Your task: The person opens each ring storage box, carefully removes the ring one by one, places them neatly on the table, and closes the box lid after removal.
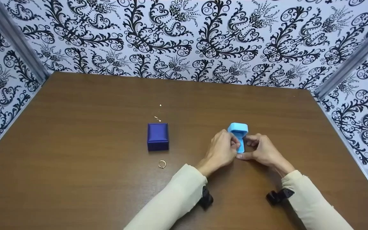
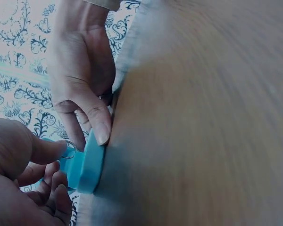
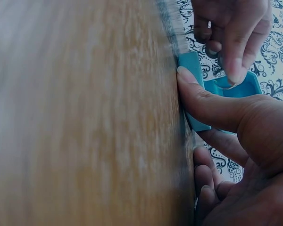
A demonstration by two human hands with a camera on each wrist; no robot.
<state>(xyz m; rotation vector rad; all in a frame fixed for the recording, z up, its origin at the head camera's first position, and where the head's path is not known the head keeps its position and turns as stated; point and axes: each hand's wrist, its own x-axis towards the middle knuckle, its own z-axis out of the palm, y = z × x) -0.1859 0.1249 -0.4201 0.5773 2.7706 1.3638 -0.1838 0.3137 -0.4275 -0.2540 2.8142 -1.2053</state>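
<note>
A light blue ring box [image 1: 239,126] stands on the table with its lid raised. My right hand [image 1: 264,151] holds its base, thumb on the near side and fingers on the far side. Between thumb and fingertips, my left hand [image 1: 221,148] pinches a thin ring [image 2: 75,147] over the open box, right at the cushion. The right wrist view shows the ring's edge under the left fingertips, with the lid behind it; the left fingers partly hide the inside of the box.
Left of the hands sits a closed dark purple jewellery box [image 1: 157,136]. A gold ring [image 1: 159,164] lies nearer me, and small shiny pieces [image 1: 157,118] lie behind that box. Patterned panels [image 1: 184,41] bound the wooden table [image 1: 85,153] at the back and sides.
</note>
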